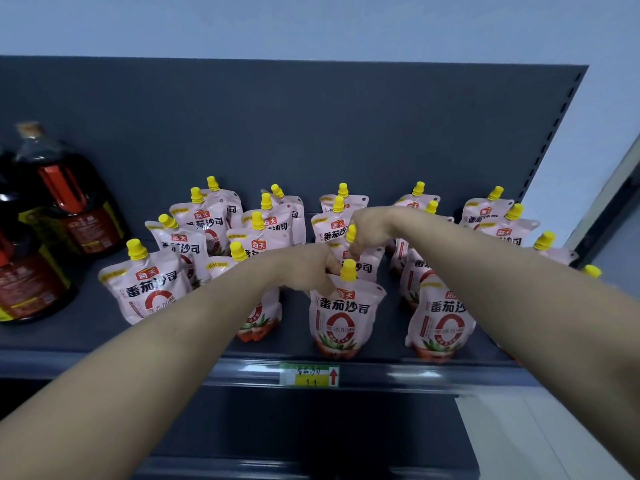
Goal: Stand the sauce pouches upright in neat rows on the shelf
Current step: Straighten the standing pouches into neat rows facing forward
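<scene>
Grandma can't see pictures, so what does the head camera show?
A person's left hand pinches the top of the front pouch, while the right hand grips the pouch behind it by its cap. Rows of the same pink, yellow-capped sauce pouches stand on a dark shelf, with dark bottles at the left.

Pink pouches, yellow caps; dark-grey shelf
</scene>
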### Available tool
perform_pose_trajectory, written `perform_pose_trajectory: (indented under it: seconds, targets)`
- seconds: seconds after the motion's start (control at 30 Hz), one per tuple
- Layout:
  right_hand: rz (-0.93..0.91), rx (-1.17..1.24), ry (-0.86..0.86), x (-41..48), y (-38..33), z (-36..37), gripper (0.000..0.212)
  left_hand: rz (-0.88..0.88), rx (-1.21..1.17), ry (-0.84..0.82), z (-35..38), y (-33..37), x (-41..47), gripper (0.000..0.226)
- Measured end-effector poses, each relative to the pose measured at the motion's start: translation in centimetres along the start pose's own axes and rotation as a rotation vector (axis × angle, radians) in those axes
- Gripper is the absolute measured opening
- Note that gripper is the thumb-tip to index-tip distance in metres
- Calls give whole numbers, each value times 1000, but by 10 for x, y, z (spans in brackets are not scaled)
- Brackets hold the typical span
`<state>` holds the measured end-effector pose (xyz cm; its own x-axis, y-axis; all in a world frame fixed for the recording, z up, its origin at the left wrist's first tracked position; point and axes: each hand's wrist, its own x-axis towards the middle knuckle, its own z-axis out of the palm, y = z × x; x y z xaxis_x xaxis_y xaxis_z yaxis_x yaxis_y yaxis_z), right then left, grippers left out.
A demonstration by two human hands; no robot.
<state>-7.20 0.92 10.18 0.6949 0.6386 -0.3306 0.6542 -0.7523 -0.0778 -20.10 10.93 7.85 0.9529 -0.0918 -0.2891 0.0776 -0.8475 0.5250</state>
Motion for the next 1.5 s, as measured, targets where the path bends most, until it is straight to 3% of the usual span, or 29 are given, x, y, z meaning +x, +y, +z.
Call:
perform_pose_trajectory:
  seconds: [0.17, 0.3, 0.4, 0.47, 0.53, 0.6, 0.7, 0.8, 1.13, 1.27, 1.33, 1.5]
  targets:
    - [5, -13, 28, 2, -8, 1, 33, 21, -4, 8, -1, -2, -2, 8]
    - [0, 3, 5, 1, -9, -1, 31, 12, 20, -53, -11, -2, -10, 25]
    - [-8, 66, -117, -4, -6, -14, 19, -23, 26, -77, -23, -4, -16, 50]
    - [-24, 150, -175, -8, -3, -30, 14, -31, -30, 10, -32, -7, -16, 45]
    - [-28, 212, -161, -10, 2, -48, 36, -47, -117, 159, -41, -7, -12, 39]
    - [-27, 165, -51, -8, 8, -61, 35, -70, -165, 285, -48, -8, -4, 33]
    - [-7, 99, 180, 3, 17, -65, 29, -77, -50, 436, -58, -9, 13, 23]
    - [5, 113, 250, 22, 26, -63, 31, -129, 11, 505, -68, -12, 32, 24]
    - [-20, 40, 142, 85, 36, -63, 38, -234, 227, 297, -74, -20, 98, 7]
    - [-29, -2, 44, 104, 44, -61, 30, -258, 288, 200, -74, -19, 113, 21]
    - [-33, -39, -2, 111, 46, -60, 13, -270, 301, 205, -72, -19, 118, 18]
    - [0, -20, 47, 134, 51, -47, 30, -274, 316, 194, -74, -23, 133, 30]
